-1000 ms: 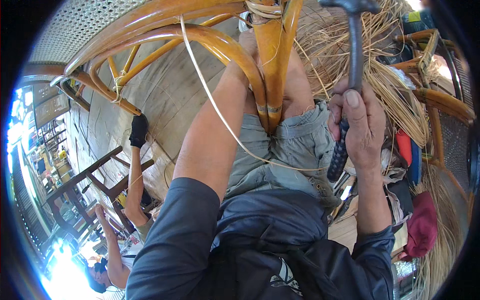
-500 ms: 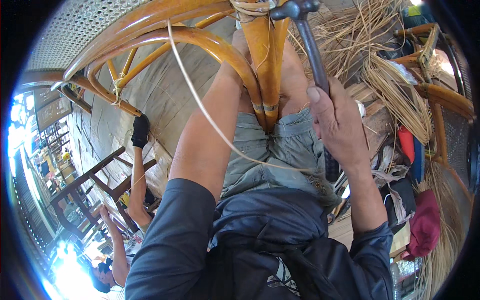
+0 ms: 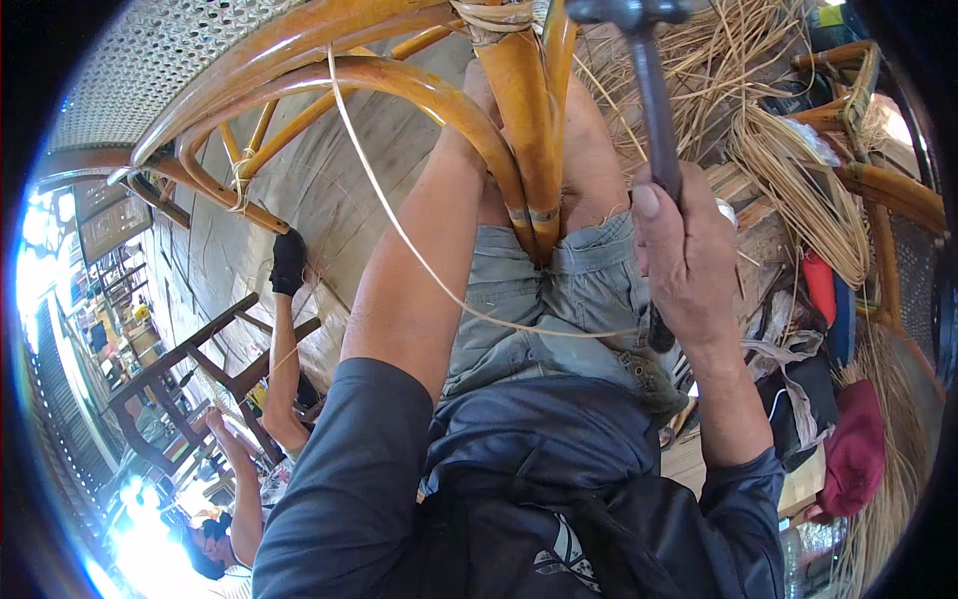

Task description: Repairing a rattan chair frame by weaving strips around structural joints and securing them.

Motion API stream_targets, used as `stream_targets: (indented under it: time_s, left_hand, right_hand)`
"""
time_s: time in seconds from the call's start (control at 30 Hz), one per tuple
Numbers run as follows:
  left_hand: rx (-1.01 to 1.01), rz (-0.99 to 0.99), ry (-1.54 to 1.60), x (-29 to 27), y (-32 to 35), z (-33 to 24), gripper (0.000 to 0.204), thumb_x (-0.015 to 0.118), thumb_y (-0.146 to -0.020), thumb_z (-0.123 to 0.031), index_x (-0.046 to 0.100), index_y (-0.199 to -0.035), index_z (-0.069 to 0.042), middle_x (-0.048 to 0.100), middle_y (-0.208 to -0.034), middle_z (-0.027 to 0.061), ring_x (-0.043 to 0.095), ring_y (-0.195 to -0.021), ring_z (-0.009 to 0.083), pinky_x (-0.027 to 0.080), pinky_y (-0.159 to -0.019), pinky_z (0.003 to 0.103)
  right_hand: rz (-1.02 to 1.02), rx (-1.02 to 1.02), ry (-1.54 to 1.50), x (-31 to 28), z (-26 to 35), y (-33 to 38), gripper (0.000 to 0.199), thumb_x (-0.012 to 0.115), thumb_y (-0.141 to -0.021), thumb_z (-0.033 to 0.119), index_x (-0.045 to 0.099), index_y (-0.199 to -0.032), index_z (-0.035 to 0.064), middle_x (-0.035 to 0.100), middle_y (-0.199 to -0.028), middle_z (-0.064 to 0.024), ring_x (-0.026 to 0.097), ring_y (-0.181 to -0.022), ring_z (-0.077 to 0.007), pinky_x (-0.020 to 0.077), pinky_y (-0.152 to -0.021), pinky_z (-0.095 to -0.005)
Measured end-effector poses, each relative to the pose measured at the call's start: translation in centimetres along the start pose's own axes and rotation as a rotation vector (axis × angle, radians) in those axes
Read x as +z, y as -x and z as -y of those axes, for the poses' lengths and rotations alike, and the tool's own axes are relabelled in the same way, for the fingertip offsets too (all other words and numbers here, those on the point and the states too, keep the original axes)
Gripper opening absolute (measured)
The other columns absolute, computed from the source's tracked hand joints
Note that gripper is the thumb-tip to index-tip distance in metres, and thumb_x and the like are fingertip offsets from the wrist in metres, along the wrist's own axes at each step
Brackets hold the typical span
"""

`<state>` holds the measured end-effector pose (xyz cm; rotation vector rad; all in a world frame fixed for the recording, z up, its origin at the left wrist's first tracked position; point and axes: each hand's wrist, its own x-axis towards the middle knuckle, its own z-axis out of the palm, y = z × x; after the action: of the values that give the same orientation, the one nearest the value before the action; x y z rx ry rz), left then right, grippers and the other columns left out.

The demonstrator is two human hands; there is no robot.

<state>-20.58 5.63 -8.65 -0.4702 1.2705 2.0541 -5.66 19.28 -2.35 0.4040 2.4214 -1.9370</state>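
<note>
My right hand (image 3: 689, 260) is closed round the handle of a dark ball-peen hammer (image 3: 654, 100), whose head is at the top edge, right of a rattan chair frame. The varnished rattan frame (image 3: 524, 100) stands between my legs, its poles meeting at my shorts. Pale cane strips form a binding (image 3: 494, 14) round the joint at the top. A long pale cane strand (image 3: 399, 225) hangs from the frame and curves across my lap to near my right hand. My left forearm (image 3: 414, 250) reaches up to the curved rattan pole (image 3: 389, 75); my left hand's fingers are hidden there.
A woven cane panel (image 3: 130, 75) fills the upper left. Coiled cane bundles (image 3: 798, 190) and loose strips lie on the right, near a maroon cloth (image 3: 853, 449) and another rattan frame (image 3: 893, 195). At left, another person's leg (image 3: 282, 369) is beside a dark wooden frame (image 3: 190, 354).
The hammer has lifted away from the binding and moved right, with my right hand shifting slightly right. My left arm and the rattan frame stay nearly where they were.
</note>
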Motion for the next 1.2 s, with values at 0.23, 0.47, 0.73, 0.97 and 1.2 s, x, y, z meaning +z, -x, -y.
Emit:
stream_targets:
  time_s: [0.23, 0.47, 0.73, 0.97, 1.2]
  left_hand:
    - [0.022, -0.028, 0.002, -0.7, -1.6, 0.2, 0.03, 0.049, -0.092, -0.034, 0.057, -0.086, -0.005, 0.057, -0.071, 0.0059, 0.058, -0.059, 0.0176, 0.048, -0.048, 0.03]
    - [0.048, -0.073, 0.013, -2.2, -2.5, 0.9, 0.029, 0.049, -0.092, -0.033, 0.057, -0.086, -0.006, 0.057, -0.072, 0.0054, 0.058, -0.06, 0.0175, 0.048, -0.049, 0.03]
    - [0.082, -0.111, 0.012, -3.1, -4.8, 1.2, 0.028, 0.048, -0.093, -0.033, 0.057, -0.087, -0.007, 0.057, -0.072, 0.0049, 0.057, -0.06, 0.0174, 0.049, -0.05, 0.03]
    - [0.101, -0.136, -0.004, -3.9, -6.7, 0.9, 0.027, 0.048, -0.093, -0.032, 0.057, -0.087, -0.008, 0.056, -0.072, 0.0044, 0.057, -0.061, 0.0173, 0.049, -0.051, 0.03]
    - [0.043, -0.075, -0.148, -3.5, -5.7, 0.6, 0.026, 0.047, -0.094, -0.032, 0.057, -0.087, -0.008, 0.056, -0.073, 0.0039, 0.057, -0.062, 0.0172, 0.049, -0.051, 0.03]
  right_hand:
    - [-0.05, -0.171, 0.112, 0.0, -0.2, -0.5, 0.025, 0.05, -0.095, 0.026, 0.053, -0.1, 0.0025, 0.045, -0.061, 0.0018, 0.043, -0.051, -0.005, 0.0341, -0.046, -0.0207]
    - [-0.106, -0.152, -0.064, 0.5, 0.9, 0.5, 0.025, 0.05, -0.095, 0.026, 0.052, -0.102, 0.002, 0.045, -0.061, 0.0023, 0.042, -0.052, -0.0037, 0.034, -0.047, -0.0197]
    - [-0.155, -0.385, 0.168, 1.1, 1.3, -0.4, 0.021, 0.054, -0.092, 0.02, 0.053, -0.098, 0.0005, 0.05, -0.062, -0.0044, 0.049, -0.054, -0.0165, 0.04, -0.051, -0.0298]
    - [-0.025, -0.24, 0.142, 0.7, -0.5, -1.0, 0.024, 0.052, -0.094, 0.026, 0.053, -0.095, 0.0014, 0.048, -0.06, -0.0002, 0.046, -0.049, -0.0077, 0.0359, -0.044, -0.0227]
    - [0.028, 0.139, -0.377, -0.2, -0.6, -1.2, 0.035, 0.049, -0.094, 0.036, 0.052, -0.088, 0.0018, 0.045, -0.057, 0.0012, 0.043, -0.044, -0.0043, 0.0326, -0.041, -0.0193]
